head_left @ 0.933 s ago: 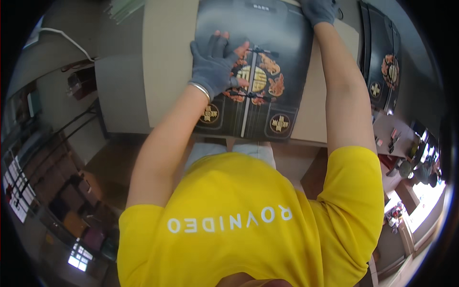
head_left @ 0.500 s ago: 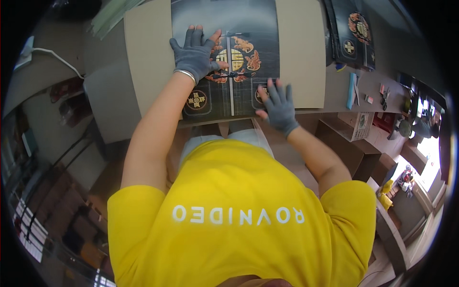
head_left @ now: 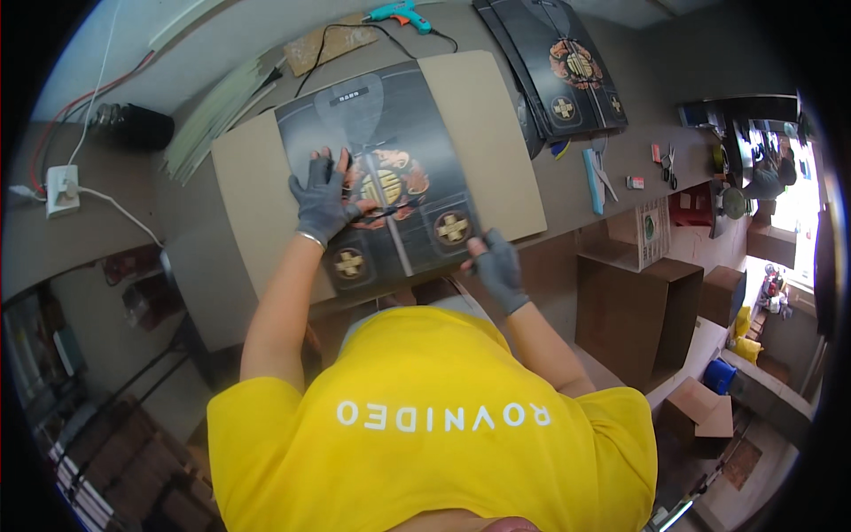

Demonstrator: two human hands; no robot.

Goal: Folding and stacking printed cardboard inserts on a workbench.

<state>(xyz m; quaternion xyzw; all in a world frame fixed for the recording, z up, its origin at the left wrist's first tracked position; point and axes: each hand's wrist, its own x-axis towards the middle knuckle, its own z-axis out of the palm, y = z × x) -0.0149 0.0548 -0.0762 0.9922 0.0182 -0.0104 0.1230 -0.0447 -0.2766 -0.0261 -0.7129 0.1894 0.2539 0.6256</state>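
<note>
A black printed sheet (head_left: 390, 257) with a round gold-and-orange emblem lies on a larger tan cardboard piece (head_left: 483, 124) on the table. My left hand (head_left: 324, 200), in a grey fingertip-less glove, rests open on the sheet beside the emblem, with its fingers spread. At the sheet's near right corner is my right hand (head_left: 498, 270), gloved the same way. Its fingers are curled and closed at the sheet's edge, and their undersides are hidden.
More black printed pieces (head_left: 576, 71) are stacked at the far right. A teal glue gun (head_left: 399, 14) and pale sticks (head_left: 213, 124) lie behind the cardboard. To the right are a light-blue strip (head_left: 592, 182), scissors (head_left: 669, 167) and a brown box (head_left: 634, 310) below table level.
My view has turned, so the sheet and cardboard appear tilted and lower. My right hand has gone from spread on the sheet to curled at its near right corner. My left hand stays spread.
</note>
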